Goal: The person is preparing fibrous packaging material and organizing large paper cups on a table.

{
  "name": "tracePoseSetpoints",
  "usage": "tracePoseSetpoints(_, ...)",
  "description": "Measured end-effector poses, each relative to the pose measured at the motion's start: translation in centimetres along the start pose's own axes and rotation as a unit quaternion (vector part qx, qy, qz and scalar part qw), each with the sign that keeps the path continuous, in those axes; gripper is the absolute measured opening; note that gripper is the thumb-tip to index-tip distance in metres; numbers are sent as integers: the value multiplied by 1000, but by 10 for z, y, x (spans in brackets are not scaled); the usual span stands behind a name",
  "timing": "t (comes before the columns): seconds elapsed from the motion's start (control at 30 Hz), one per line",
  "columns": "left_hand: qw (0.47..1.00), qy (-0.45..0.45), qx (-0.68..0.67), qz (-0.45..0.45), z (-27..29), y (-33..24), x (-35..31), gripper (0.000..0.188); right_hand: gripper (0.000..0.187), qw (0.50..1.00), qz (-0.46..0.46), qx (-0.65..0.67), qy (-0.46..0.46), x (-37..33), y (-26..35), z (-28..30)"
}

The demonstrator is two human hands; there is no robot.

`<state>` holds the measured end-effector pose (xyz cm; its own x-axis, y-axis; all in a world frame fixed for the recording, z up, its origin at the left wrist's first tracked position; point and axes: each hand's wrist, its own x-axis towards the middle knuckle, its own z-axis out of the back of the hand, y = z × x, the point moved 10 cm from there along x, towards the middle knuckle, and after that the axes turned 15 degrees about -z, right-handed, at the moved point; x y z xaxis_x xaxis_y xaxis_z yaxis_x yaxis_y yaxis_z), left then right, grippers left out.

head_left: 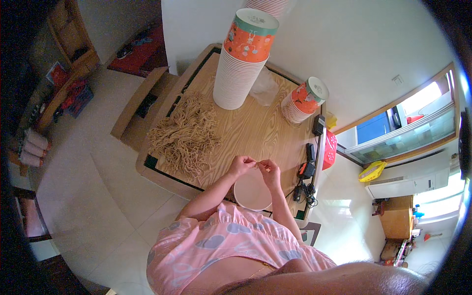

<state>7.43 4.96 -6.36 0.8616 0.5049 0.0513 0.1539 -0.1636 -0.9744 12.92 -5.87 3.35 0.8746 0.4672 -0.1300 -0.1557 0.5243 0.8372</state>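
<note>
My left hand (242, 165) and my right hand (269, 174) meet in front of me, fingertips pinched close together. Whatever is between them is too small to make out. Just below them, at the table's near edge, is a white round paper tub (252, 191), partly covered by my right hand and forearm. Left of my hands lies a loose heap of tan twine (187, 135). Farther off rises a tall stack of upside-down paper tubs (238, 78), its top one orange with a green band. A shorter stack of similar tubs (298, 104) stands at the right.
All this rests on a wood-grain table (263, 132). A crumpled clear plastic bag (265, 87) lies between the stacks. Black power adapters and cables (306, 171) line the right edge. An open cardboard box (136, 112) stands left of the table, a red plastic stool (330, 149) to its right.
</note>
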Motion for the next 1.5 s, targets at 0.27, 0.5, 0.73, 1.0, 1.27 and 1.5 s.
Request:
tracePoseSetpoints(0.27, 999, 4, 33, -5, 0, -19, -3, 9, 8, 1000, -16, 10, 10, 1, -1, -1)
tracePoseSetpoints(0.5, 999, 10, 41, -21, 0, -28, -4, 10, 7, 1000, -20, -16, 13, 2, -3, -3)
tracePoseSetpoints(0.73, 999, 9, 19, 47, 2, -9, -7, 10, 7, 999, -26, -43, 6, 0, 2, -3)
tracePoseSetpoints(1.0, 997, 41, 54, 27, 0, -15, -6, 11, 7, 1000, -11, -22, 3, 1, 1, -1)
tracePoseSetpoints(1.27, 998, 5, -44, 48, -2, -9, -6, 12, 9, 1000, -28, -5, -4, 2, -6, 2)
tracePoseSetpoints(1.5, 998, 7, -36, 46, 0, -3, -7, 12, 10, 999, -53, -13, 3, 2, -7, 0)
